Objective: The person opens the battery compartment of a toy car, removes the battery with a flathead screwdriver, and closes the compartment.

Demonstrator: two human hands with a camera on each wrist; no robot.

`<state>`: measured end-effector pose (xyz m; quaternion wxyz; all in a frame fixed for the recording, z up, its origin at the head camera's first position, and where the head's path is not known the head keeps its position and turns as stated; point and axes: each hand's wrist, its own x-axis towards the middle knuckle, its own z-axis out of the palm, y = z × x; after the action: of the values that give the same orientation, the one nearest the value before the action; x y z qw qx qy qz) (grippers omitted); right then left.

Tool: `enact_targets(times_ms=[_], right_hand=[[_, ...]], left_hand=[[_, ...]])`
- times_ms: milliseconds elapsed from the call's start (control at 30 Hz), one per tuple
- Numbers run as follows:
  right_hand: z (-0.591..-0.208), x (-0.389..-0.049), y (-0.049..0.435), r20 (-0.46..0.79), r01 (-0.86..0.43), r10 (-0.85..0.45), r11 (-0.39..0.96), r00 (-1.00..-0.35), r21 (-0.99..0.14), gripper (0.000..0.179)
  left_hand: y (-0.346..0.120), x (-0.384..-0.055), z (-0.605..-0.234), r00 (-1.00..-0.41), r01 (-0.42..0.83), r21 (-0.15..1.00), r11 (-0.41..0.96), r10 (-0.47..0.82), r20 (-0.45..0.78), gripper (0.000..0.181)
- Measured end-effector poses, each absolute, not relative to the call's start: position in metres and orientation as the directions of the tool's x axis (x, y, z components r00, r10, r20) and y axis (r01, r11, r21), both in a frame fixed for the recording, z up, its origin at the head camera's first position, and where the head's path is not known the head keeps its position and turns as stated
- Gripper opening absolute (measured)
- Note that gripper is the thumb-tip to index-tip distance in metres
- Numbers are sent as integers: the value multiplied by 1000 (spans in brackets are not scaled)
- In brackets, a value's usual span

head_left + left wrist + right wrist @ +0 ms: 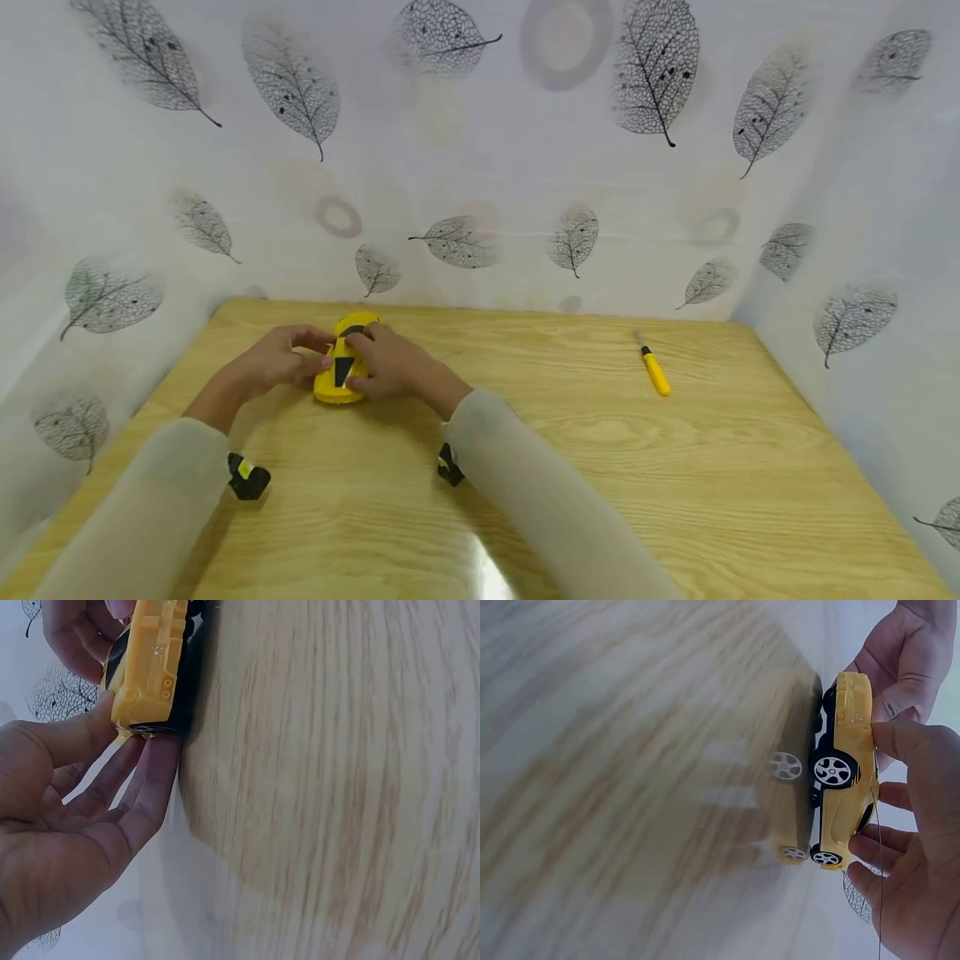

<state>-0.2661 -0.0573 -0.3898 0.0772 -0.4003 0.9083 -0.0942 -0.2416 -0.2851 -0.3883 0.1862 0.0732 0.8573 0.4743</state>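
As the head view shows, a glossy yellow plastic toy car with black windows [342, 348] stands lengthwise at the left rear of the table, its far end near the rear edge. The bare left hand [276, 358] grips the car's left flank between thumb and fingertips. The bare right hand [399, 367] pinches the upper body, thumb at the near end and fingers farther forward. Whether every wheel bears on the surface cannot be told. To the left of the left hand, a narrow strip of the light wood-grain table [562, 450] remains before the left edge; to the right of the right hand, a broad span of wood extends to the yellow-handled metal screwdriver [656, 373]. The screwdriver lies near the rear right corner, tip toward the rear edge. White leaf-printed sheeting [487, 150] bounds the rear and both sides.
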Motion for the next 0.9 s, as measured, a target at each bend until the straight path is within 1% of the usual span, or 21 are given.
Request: enact_targets(times_ms=[200, 333, 500, 633, 733, 900], right_hand=[[-393, -267, -43, -34, -738, -766, 629, -642, -245, 65], [-393, -269, -31, -28, -746, -781, 606, -624, -277, 66], [-391, -270, -14, -27, -729, -778, 599, -627, -332, 68], [-390, -273, -1, -23, -721, -778, 592, -628, -361, 67], [-390, -275, 8, -20, -725, -784, 582, -620, -369, 66], [-391, -276, 21, -4, -745, -793, 575, -609, -338, 65]], left_hand=[[-274, -240, -392, -929, -5, 830, 558, 303, -210, 56], [-263, -239, -392, -932, 15, 835, 550, 311, -188, 56], [-251, -240, -394, -931, 22, 844, 536, 318, -178, 54], [-239, -241, -394, -935, 53, 822, 567, 317, -158, 52], [-230, -242, -395, -937, 62, 809, 584, 312, -154, 51], [-217, -245, -400, -941, 59, 814, 578, 304, -147, 50]])
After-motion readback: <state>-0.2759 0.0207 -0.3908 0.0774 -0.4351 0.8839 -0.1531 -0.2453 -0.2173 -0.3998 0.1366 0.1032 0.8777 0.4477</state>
